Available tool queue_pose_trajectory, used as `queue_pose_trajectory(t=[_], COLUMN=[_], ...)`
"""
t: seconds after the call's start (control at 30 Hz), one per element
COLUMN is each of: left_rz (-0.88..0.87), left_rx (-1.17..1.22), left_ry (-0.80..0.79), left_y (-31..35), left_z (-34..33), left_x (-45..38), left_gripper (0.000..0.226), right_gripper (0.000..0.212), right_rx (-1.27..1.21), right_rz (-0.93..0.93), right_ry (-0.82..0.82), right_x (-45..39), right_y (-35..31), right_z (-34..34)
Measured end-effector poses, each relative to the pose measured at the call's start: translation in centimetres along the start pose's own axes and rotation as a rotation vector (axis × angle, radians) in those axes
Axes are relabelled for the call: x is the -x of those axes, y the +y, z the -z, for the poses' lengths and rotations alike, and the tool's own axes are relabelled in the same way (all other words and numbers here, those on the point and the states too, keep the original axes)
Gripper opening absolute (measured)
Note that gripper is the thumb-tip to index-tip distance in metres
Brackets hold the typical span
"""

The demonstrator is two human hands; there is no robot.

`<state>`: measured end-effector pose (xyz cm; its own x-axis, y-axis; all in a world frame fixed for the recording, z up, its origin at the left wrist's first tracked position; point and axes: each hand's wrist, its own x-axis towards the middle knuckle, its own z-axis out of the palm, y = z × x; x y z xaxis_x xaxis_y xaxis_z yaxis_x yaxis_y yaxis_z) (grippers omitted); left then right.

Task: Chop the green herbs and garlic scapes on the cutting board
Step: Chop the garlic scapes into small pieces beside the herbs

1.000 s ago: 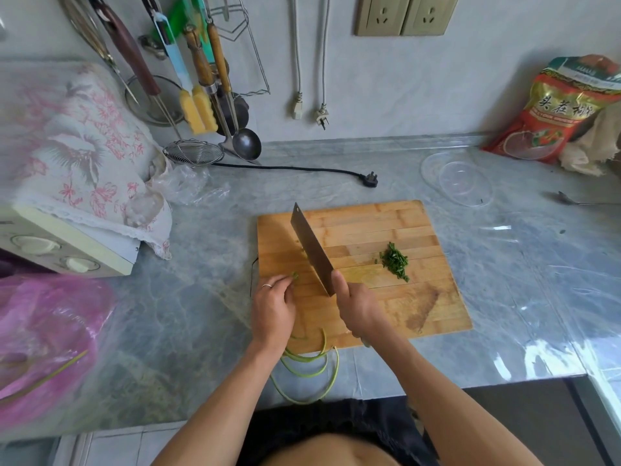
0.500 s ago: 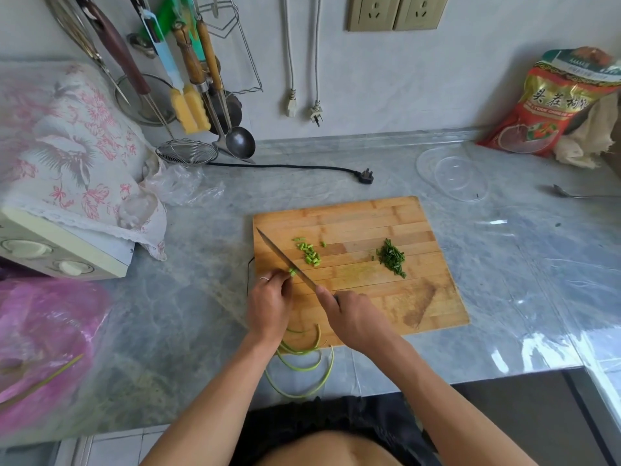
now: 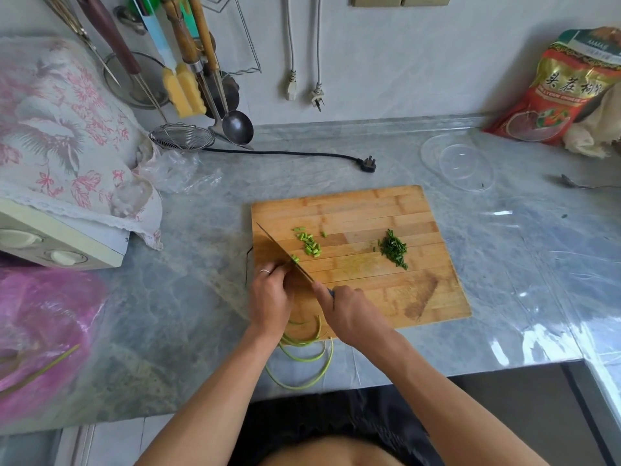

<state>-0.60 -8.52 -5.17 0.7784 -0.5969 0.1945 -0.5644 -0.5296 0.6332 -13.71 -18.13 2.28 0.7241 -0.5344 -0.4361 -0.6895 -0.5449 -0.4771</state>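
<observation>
The left hand [image 3: 270, 299] pinches the bundled scapes [image 3: 304, 344] at the board's [image 3: 369, 210] eight o'clock, steadying them for the knife [image 3: 284, 253]. The right hand [image 3: 351, 314] grips the handle; cut pieces [image 3: 309, 243] and chopped herbs [image 3: 394, 248] lie clear at one o'clock and three o'clock.

Cut scape pieces [image 3: 308, 244] lie left of chopped herbs [image 3: 394, 248].

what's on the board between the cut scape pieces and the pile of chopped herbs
In the head view, nothing much: bare cutting board separates the cut scape pieces from the chopped herbs, apart from a faint green stain on the wood and a stray fleck or two.
</observation>
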Motion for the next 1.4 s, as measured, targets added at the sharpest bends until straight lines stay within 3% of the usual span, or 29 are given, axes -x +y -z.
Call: queue_pose_trajectory(t=[0.23, 0.4, 0.57, 0.73, 1.0, 1.4], left_rz=[0.028, 0.065, 0.0, -0.036, 0.085, 0.05], left_rx=[0.008, 0.038, -0.02, -0.025, 0.122, 0.106], left_ry=[0.03, 0.074, 0.055, 0.039, 0.102, 0.078], left_y=[0.3, 0.4, 0.4, 0.4, 0.5, 0.1], left_z=[0.3, 0.3, 0.4, 0.8, 0.6, 0.5], left_x=[0.2, 0.2, 0.3, 1.0, 0.9, 0.9], left_gripper=[0.014, 0.016, 0.013, 0.026, 0.023, 0.023], right_gripper=[0.059, 0.069, 0.065, 0.062, 0.065, 0.057], right_rx=[-0.187, -0.5, -0.335, -0.252, -0.159, -0.087], right_rz=[-0.051, -0.174, -0.098, 0.01, 0.013, 0.01], right_ry=[-0.01, -0.044, 0.001, 0.024, 0.003, -0.024], right_x=[-1.6, -1.4, -1.6, -0.4, 1.3, 0.4], right_y=[-1.7, -0.5, -0.4, -0.4, -0.6, -1.5], right_z=[0.0, 1.3, 1.6, 1.7, 1.1, 0.0])
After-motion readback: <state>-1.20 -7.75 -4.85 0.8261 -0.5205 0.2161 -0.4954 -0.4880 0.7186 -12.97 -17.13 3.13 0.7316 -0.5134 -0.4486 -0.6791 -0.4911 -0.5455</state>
